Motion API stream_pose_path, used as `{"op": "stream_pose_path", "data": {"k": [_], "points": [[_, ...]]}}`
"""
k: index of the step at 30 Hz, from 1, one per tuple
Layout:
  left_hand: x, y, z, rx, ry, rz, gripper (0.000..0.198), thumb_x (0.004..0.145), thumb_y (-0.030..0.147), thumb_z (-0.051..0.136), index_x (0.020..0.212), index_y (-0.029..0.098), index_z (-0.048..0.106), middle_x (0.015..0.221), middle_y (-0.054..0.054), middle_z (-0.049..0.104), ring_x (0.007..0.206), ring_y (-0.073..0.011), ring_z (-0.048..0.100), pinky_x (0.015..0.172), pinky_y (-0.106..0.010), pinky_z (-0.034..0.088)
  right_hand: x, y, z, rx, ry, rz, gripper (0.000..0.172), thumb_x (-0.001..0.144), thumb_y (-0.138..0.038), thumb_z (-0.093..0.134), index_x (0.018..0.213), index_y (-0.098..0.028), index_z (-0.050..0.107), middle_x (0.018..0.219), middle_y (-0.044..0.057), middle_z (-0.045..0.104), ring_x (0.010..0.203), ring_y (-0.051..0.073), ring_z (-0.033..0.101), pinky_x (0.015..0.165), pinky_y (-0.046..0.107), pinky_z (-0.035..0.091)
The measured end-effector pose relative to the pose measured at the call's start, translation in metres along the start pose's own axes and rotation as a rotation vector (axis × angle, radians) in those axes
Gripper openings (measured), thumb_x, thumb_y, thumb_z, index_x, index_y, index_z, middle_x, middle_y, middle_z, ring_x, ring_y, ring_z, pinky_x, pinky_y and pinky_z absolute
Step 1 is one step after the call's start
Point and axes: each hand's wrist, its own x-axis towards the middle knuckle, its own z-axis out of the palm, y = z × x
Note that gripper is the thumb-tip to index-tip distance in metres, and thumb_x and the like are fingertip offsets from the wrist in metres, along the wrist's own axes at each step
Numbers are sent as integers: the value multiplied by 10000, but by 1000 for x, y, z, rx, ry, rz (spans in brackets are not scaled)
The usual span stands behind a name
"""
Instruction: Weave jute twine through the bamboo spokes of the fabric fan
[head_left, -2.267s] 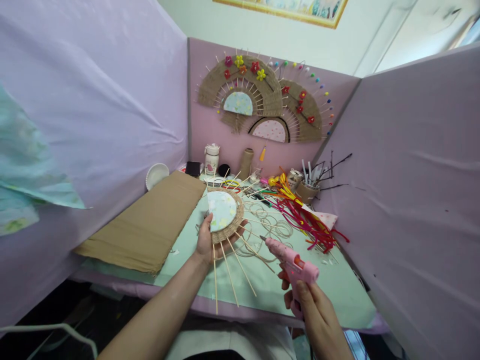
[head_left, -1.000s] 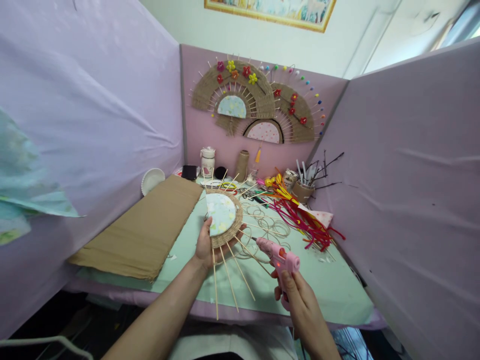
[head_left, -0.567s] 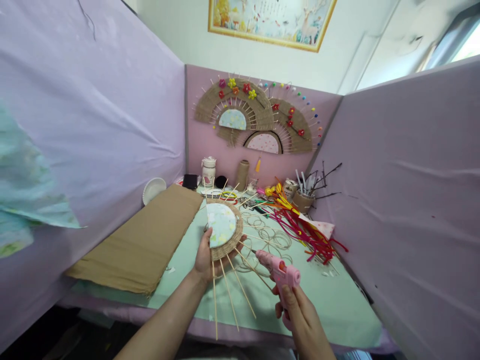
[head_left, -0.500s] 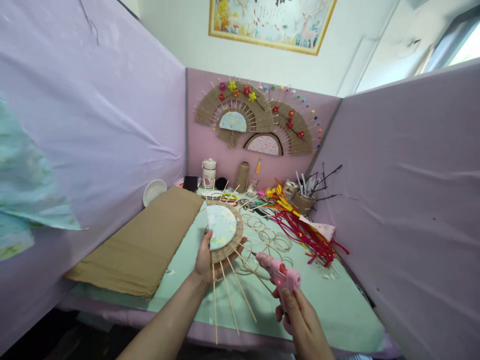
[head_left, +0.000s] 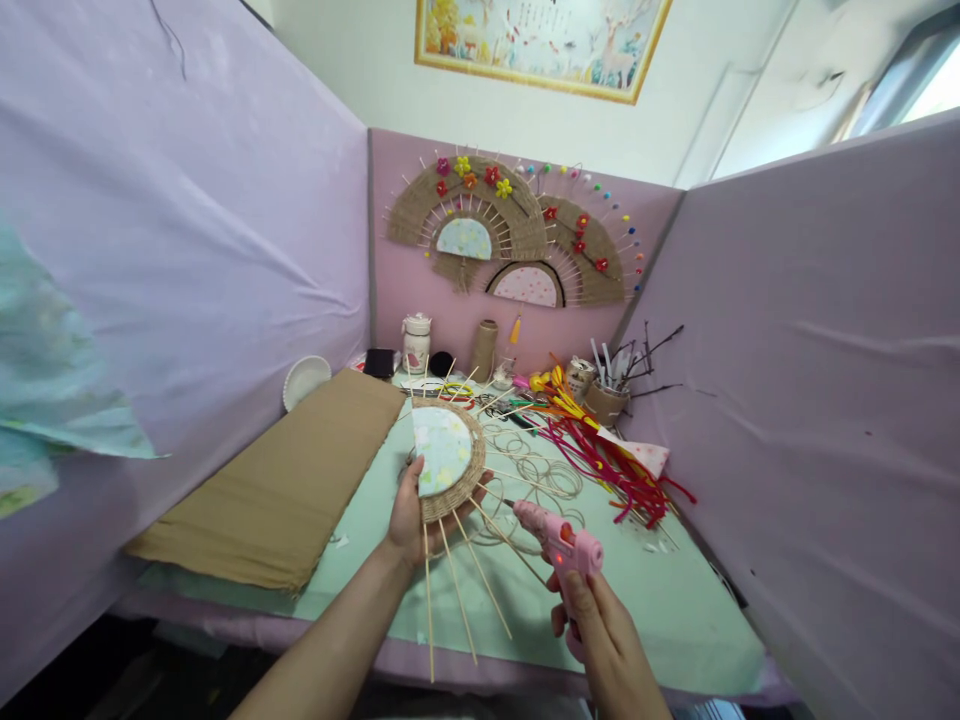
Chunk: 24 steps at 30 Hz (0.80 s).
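My left hand (head_left: pixel 411 521) grips the lower edge of a half-made woven fan (head_left: pixel 447 452): a pale floral half-disc ringed with jute cord, with several thin wooden sticks (head_left: pixel 457 590) fanning out below it. It is held up over the green table top. My right hand (head_left: pixel 600 625) is wrapped round the handle of a pink hot glue gun (head_left: pixel 559 538). The gun's nozzle points left toward the fan's sticks, a short gap away. Loose jute cord (head_left: pixel 536 470) lies coiled on the table behind the gun.
Folded brown burlap (head_left: pixel 289 475) covers the table's left side. A heap of red and yellow pipe cleaners (head_left: pixel 600 440), a tool cup (head_left: pixel 606 400), a cord spool (head_left: pixel 486 350), a white jar (head_left: pixel 417 343) and a white dish (head_left: pixel 306 378) sit toward the back. Finished fans (head_left: pixel 517 225) hang on the pink partition.
The glue gun has moved left, closer to the fan's sticks. The camera tilted up, showing more of the wall picture. My left hand keeps the fan in the same place.
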Motion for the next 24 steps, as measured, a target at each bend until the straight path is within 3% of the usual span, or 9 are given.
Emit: {"op": "stream_pose_path", "data": {"k": [8,11,14,19,24], "points": [[-3,-1,7,57,53,44,647,858,450,474,1396,103,382,1215,-192,628,1109,-338,598,945,-453,456,-1,-1,0,-9,15,-28,515,815,-637,457,1014,-196,634,734,28,627,576,151,500,504,261,384],[-3,-2,9,68,62,46,636,866,449,460,1395,104,385,1204,-191,635,1091,-334,611,938,-453,461,0,2,-1,-21,17,-36,495,822,-632,457,943,-190,646,675,23,602,562,150,495,496,260,374],[-3,-2,9,66,76,49,634,880,449,433,1408,104,365,1156,-184,663,1048,-317,638,924,-450,471,2,6,-5,-50,-16,-59,501,842,-616,445,994,-184,648,605,11,567,546,155,486,500,263,377],[-1,-1,5,66,47,34,655,889,463,402,1419,83,336,1116,-196,677,1028,-305,649,911,-450,479,3,4,-9,-85,-96,-155,482,867,-576,434,1101,-212,645,577,16,575,537,177,483,520,286,404],[1,-1,2,94,-7,32,646,895,468,385,1417,89,351,1141,-208,662,1021,-318,648,897,-484,481,-1,-5,-8,-65,2,-307,379,876,-507,469,1031,-235,683,646,39,629,544,187,491,523,292,417]]}}
